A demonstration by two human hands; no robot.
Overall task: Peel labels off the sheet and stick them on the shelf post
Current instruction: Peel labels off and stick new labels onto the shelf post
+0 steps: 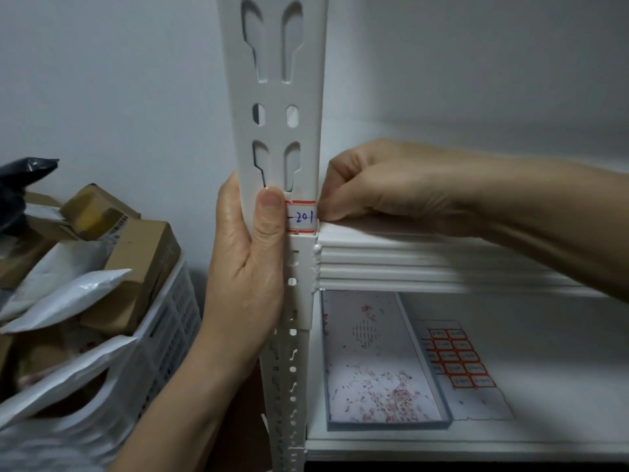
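A white slotted shelf post [275,107] runs up the middle of the head view. On it sits a white label [303,217] with red edges and blue writing "-201", just above the shelf beam. My left hand [248,260] grips the post from the left, its thumb pressing the label's left end. My right hand [377,185] comes in from the right with curled fingers, its fingertips pressing the label's right end at the post's edge. The label sheet [456,359], with several red-framed labels, lies on the lower shelf.
A shallow tray [374,359] strewn with small pink scraps lies left of the sheet on the lower shelf [544,430]. The upper shelf beam [425,260] runs right from the post. A white basket [163,335] of cardboard boxes and mailer bags stands at left.
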